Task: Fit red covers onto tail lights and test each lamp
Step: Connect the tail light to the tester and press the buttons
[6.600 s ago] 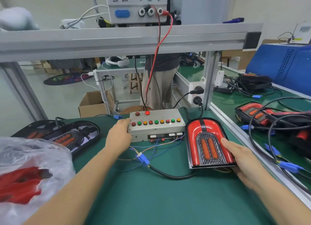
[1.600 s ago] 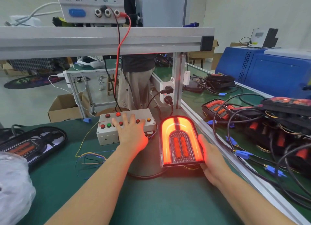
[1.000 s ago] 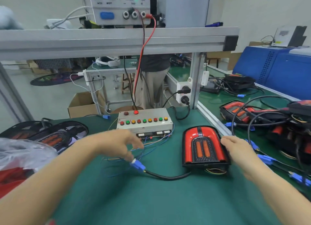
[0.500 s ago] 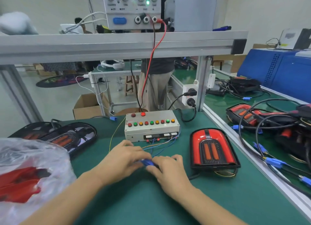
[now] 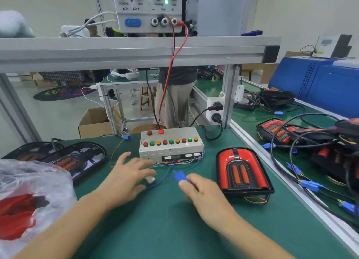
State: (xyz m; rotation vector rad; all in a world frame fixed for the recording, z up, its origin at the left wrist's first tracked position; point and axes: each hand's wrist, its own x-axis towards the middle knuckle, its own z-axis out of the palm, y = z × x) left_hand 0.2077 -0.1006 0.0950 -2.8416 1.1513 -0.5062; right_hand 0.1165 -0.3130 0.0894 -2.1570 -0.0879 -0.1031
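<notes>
The right hand (image 5: 202, 190) pinches a blue connector (image 5: 179, 176) between thumb and fingertips, just above the green mat (image 5: 174, 229). The left hand (image 5: 128, 177) lies beside it with fingers spread; a white connector half (image 5: 150, 179) shows under its fingertips, but motion blur prevents telling whether the hand grips it or only rests on it. Thin coloured wires (image 5: 174, 162) run from both halves to the test box (image 5: 171, 144), which stands just behind the hands.

The tail light (image 5: 242, 170), red cover fitted and lamp unlit, lies flat on the mat to the right of the right hand, near the bench rail.

Handling, as judged: the housing is rigid, light plastic with a glossy, scratch-prone lens. Hold it by the black outer rim on both long sides. Separate connectors by their bodies; never pull the thin wires.
</notes>
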